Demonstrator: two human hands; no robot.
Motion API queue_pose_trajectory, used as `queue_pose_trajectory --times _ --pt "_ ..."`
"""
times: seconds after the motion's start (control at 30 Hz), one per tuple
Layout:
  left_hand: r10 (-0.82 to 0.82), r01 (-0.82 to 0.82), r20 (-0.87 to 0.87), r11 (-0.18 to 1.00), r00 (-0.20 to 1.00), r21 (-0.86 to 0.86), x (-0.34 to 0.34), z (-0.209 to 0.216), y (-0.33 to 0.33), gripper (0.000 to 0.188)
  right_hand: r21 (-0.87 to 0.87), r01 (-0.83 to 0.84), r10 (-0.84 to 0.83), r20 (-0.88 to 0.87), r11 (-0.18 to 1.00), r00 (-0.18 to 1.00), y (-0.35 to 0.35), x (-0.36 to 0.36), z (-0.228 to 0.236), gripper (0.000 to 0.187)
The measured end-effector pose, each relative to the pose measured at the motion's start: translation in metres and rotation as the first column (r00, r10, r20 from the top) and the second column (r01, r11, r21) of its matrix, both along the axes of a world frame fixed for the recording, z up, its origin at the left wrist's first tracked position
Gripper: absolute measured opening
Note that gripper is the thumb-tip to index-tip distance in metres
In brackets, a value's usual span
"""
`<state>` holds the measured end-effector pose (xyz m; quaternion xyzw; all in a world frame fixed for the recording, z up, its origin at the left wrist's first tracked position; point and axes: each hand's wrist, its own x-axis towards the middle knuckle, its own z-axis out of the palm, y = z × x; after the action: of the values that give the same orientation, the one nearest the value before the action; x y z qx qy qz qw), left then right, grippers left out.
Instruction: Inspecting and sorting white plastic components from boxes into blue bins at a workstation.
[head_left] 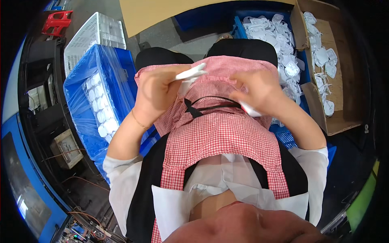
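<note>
My left hand [158, 92] is closed in front of my lap, pinching white plastic pieces [191, 73] that stick out to the right from between thumb and fingers. Across from it is my right hand [259, 93], smeared by motion, with its fingers curled and thumb and forefinger apart. A white piece [251, 110] shows under its thumb side, seemingly held against the palm; its kind is unclear. Both hands are above a red-checked apron [219, 135] tied with a black cord [214, 101].
At left, a blue bin [131, 65] with a plastic liner holds rows of white parts [99, 105]; a white crate [111, 34] stands behind. At right, a blue crate [239, 30] and cardboard box [356, 93] hold loose white parts. Beyond is a red stool [57, 23].
</note>
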<state>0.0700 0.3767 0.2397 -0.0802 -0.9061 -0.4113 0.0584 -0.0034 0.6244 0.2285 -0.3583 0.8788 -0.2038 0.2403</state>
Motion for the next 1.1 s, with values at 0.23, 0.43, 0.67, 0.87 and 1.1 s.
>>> queue_pose_trajectory --times 0.23,0.43,0.67,0.87,1.1 --pt "-0.269 0.32 0.375 0.944 0.887 -0.08 0.046 -0.031 0.034 0.017 0.308 -0.149 0.17 -0.045 0.94 0.984 -0.012 0.014 -0.042 0.023" --pt "-0.491 0.599 0.388 0.764 0.78 -0.239 0.052 -0.068 0.073 0.016 0.142 -0.079 0.098 -0.134 0.987 0.986 -0.008 0.013 -0.035 0.025" --pt "-0.266 0.274 0.125 0.652 0.956 -0.707 0.027 -0.102 0.101 0.015 0.161 -0.02 0.053 -0.2 0.987 0.978 -0.013 0.023 -0.019 0.026" --pt "-0.227 0.509 0.551 0.743 0.803 -0.435 0.032 -0.12 0.069 0.027 0.167 -0.16 0.183 -0.135 0.973 0.974 -0.019 0.038 -0.015 0.023" --pt "-0.377 0.385 0.807 0.9 0.455 0.204 0.058 -0.085 0.047 0.084 0.094 -0.387 0.366 0.185 0.917 0.912 0.033 0.036 -0.022 0.022"
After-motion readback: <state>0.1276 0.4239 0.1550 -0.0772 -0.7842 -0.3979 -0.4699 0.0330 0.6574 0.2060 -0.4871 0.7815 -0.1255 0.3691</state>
